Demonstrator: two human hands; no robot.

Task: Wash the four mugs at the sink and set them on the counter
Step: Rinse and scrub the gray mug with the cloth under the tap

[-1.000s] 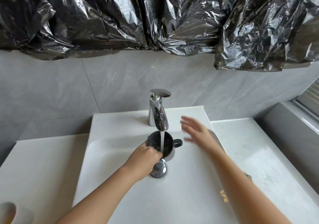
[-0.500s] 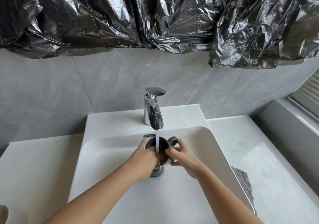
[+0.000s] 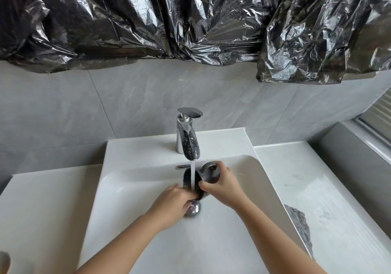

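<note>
Mug (image 3: 208, 174) tipped sideways, mouth under tap (image 3: 187, 142) stream, likely so water flushes inside; right hand (image 3: 222, 188) fingers wrapped round its body, left hand (image 3: 171, 202) fingers curled on lower rim, probably steadying.

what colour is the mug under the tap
The mug is dark grey, almost black inside; clearest in the head view.

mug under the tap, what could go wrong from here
The mug is wet and tilted; if the grip of the right hand slips, it could drop onto the hard sink or metal drain plug and chip. The water stream hits the tilted mug's mouth and may splash onto the counter.
</note>
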